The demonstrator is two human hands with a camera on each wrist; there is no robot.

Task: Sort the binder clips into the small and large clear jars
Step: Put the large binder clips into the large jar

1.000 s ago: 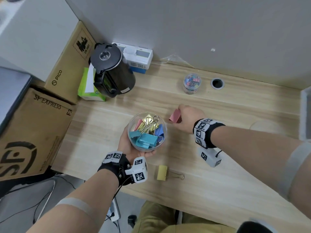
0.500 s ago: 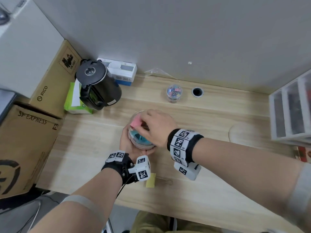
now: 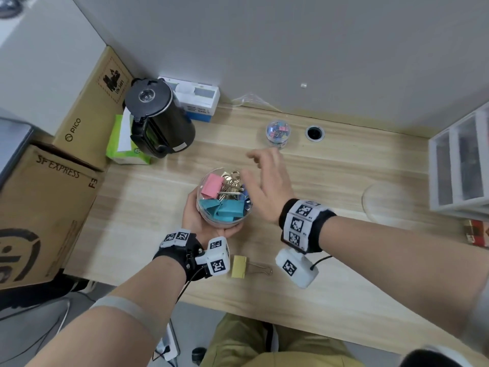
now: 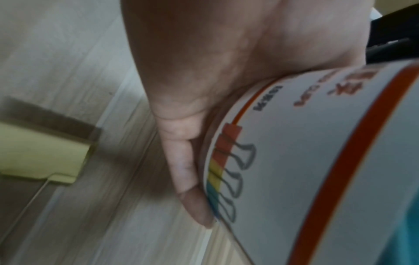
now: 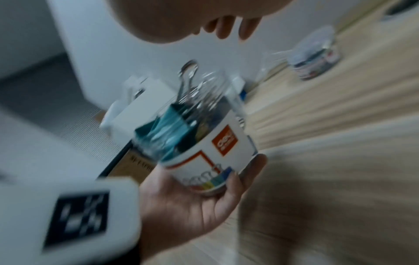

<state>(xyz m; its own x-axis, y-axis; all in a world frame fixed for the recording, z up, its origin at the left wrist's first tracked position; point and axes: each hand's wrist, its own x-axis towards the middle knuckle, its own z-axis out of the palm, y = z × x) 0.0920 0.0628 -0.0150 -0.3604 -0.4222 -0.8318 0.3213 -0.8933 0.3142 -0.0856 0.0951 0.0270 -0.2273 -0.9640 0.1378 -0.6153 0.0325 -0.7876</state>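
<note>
Just beside large jar's (image 3: 225,197) rim, empty right hand (image 3: 267,186), fingers spread.

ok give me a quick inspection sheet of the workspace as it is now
surface: wooden desk with a cable hole
job's things: large clear jar holds pink, teal, blue and gold clips; small clear jar near wall; yellow binder clip on desk
clutter: black kettle, white box, green packet
grippers: left hand holds the large jar; right hand open, empty
cables: thin black lead from right wrist camera
surroundings: cardboard boxes, drawer unit, grey wall
</note>
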